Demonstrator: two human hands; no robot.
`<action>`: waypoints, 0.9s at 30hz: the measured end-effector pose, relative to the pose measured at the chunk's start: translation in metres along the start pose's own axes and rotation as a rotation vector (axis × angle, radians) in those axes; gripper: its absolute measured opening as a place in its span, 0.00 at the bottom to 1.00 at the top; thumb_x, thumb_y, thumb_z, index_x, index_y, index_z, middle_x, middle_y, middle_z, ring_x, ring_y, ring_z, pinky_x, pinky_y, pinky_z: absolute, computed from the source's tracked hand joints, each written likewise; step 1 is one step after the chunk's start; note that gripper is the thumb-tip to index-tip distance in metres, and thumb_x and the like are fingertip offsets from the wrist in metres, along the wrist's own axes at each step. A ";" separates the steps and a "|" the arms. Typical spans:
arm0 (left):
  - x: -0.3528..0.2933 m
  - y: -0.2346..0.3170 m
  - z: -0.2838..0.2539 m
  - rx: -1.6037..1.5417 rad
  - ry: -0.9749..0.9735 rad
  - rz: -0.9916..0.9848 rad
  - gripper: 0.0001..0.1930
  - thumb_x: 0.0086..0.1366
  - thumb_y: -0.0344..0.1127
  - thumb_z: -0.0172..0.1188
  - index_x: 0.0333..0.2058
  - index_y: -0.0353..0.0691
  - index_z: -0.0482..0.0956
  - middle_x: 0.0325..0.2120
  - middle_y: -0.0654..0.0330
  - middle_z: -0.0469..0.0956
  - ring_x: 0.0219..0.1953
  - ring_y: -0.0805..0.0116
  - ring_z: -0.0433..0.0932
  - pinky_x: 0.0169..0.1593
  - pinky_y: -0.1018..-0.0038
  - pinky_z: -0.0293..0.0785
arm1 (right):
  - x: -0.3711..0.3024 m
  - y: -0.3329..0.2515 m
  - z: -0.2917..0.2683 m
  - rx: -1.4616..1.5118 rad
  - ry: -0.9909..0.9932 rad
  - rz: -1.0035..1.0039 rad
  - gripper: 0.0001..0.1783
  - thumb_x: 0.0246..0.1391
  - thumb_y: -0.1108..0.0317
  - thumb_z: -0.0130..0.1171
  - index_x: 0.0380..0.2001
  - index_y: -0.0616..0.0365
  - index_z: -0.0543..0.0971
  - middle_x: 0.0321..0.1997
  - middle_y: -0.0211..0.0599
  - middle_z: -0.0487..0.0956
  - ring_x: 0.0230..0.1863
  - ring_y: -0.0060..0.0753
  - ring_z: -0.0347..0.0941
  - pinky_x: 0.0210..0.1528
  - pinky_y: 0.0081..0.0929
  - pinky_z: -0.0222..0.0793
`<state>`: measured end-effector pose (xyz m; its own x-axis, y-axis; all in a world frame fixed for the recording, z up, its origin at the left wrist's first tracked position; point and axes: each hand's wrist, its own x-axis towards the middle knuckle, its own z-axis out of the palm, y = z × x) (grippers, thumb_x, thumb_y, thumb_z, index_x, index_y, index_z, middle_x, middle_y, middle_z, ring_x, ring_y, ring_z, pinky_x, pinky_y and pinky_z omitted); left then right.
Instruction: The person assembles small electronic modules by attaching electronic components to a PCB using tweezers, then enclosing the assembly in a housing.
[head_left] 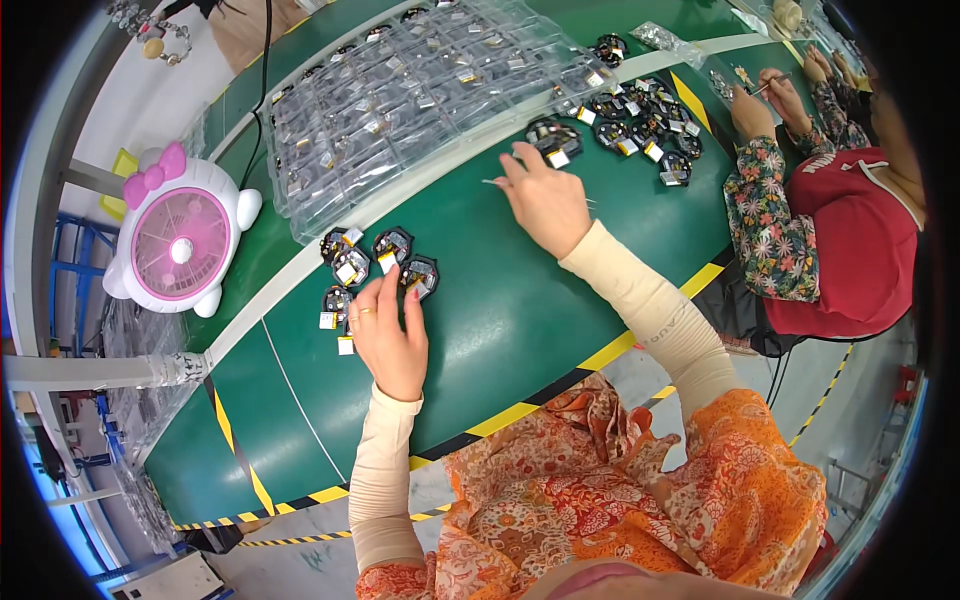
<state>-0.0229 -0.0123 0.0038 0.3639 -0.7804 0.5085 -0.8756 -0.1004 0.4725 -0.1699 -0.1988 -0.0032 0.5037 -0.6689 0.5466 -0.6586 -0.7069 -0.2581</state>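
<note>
My left hand (pixel 388 335) lies over a small cluster of round black electronic modules (pixel 351 266), each with a white battery pouch and a yellow strip. Its fingers are stretched and apart, with fingertips at the lower edge of one module (pixel 419 277); one module is partly hidden beneath the hand. Farther right, my right hand (pixel 548 200) has bent fingers around a thin, light-coloured tool (pixel 490 182), perhaps tweezers, whose ends show on both sides. Just beyond its fingertips is another module (pixel 556 140); whether they touch it cannot be told.
Stacked clear plastic trays (pixel 400 105) of modules stand beyond a pale rail. A larger module pile (pixel 650 120) lies at the far right, near a co-worker (pixel 840 230). A pink and white fan (pixel 182 245) stands left. Yellow-black tape (pixel 500 418) edges the green table (pixel 500 330).
</note>
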 end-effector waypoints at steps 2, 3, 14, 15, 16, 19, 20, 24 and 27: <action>0.006 0.004 0.004 0.332 -0.012 0.146 0.20 0.52 0.33 0.60 0.44 0.35 0.71 0.43 0.55 0.70 0.43 0.58 0.68 0.48 0.64 0.61 | -0.006 -0.017 0.001 0.151 0.026 -0.130 0.13 0.47 0.64 0.56 0.35 0.59 0.74 0.39 0.38 0.72 0.27 0.37 0.74 0.23 0.29 0.70; 0.006 -0.004 0.010 0.362 -0.068 0.186 0.24 0.50 0.38 0.62 0.45 0.35 0.71 0.47 0.55 0.67 0.48 0.57 0.65 0.52 0.61 0.57 | -0.012 -0.029 0.002 0.201 -0.050 -0.187 0.14 0.46 0.63 0.56 0.36 0.59 0.74 0.39 0.37 0.72 0.26 0.37 0.74 0.23 0.29 0.70; 0.004 -0.012 0.014 -0.105 -0.016 -0.018 0.23 0.44 0.26 0.65 0.42 0.37 0.71 0.38 0.53 0.68 0.41 0.53 0.68 0.44 0.66 0.67 | -0.031 -0.062 0.014 0.535 -0.333 -0.343 0.15 0.44 0.69 0.58 0.38 0.58 0.73 0.38 0.38 0.74 0.30 0.40 0.74 0.30 0.32 0.71; 0.003 -0.013 0.014 -0.150 0.015 0.027 0.23 0.45 0.25 0.64 0.43 0.37 0.71 0.37 0.52 0.68 0.42 0.53 0.68 0.44 0.66 0.67 | -0.029 -0.065 0.014 0.655 -0.291 -0.261 0.16 0.43 0.71 0.58 0.39 0.58 0.73 0.36 0.39 0.74 0.30 0.39 0.74 0.30 0.31 0.70; 0.003 -0.014 0.014 -0.194 0.046 0.075 0.23 0.45 0.24 0.64 0.43 0.38 0.71 0.37 0.52 0.68 0.42 0.53 0.68 0.45 0.66 0.67 | -0.026 -0.069 0.012 0.772 -0.250 -0.175 0.16 0.43 0.73 0.58 0.40 0.58 0.73 0.35 0.40 0.75 0.30 0.38 0.74 0.31 0.30 0.70; 0.002 -0.008 0.012 -0.280 0.071 0.039 0.24 0.46 0.20 0.62 0.45 0.37 0.69 0.41 0.53 0.66 0.43 0.56 0.69 0.44 0.70 0.70 | -0.021 -0.066 0.010 0.952 -0.414 0.066 0.18 0.45 0.75 0.58 0.43 0.61 0.72 0.29 0.34 0.74 0.27 0.22 0.71 0.30 0.20 0.67; 0.002 -0.005 0.009 -0.393 0.075 -0.020 0.24 0.47 0.19 0.61 0.46 0.37 0.69 0.43 0.53 0.65 0.44 0.58 0.69 0.44 0.71 0.71 | -0.020 -0.063 0.011 1.097 -0.452 0.180 0.19 0.46 0.74 0.58 0.44 0.62 0.71 0.28 0.30 0.73 0.27 0.16 0.68 0.30 0.17 0.65; 0.002 -0.003 0.012 -0.891 0.104 -0.323 0.30 0.49 0.17 0.59 0.53 0.35 0.63 0.54 0.56 0.56 0.51 0.63 0.66 0.47 0.72 0.73 | -0.018 -0.062 0.006 1.275 -0.503 0.234 0.13 0.50 0.73 0.54 0.41 0.63 0.73 0.20 0.19 0.67 0.20 0.09 0.58 0.20 0.11 0.52; 0.002 -0.013 0.008 -1.140 -0.081 -0.530 0.28 0.54 0.19 0.55 0.55 0.37 0.61 0.51 0.55 0.62 0.49 0.67 0.68 0.45 0.73 0.73 | -0.024 -0.073 -0.004 1.281 -0.434 0.306 0.09 0.51 0.73 0.52 0.37 0.62 0.75 0.17 0.16 0.64 0.17 0.07 0.53 0.18 0.11 0.46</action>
<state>-0.0138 -0.0176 -0.0070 0.5303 -0.8469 0.0398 0.1581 0.1448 0.9768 -0.1362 -0.1302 0.0062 0.7208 -0.6846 0.1085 0.0746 -0.0791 -0.9941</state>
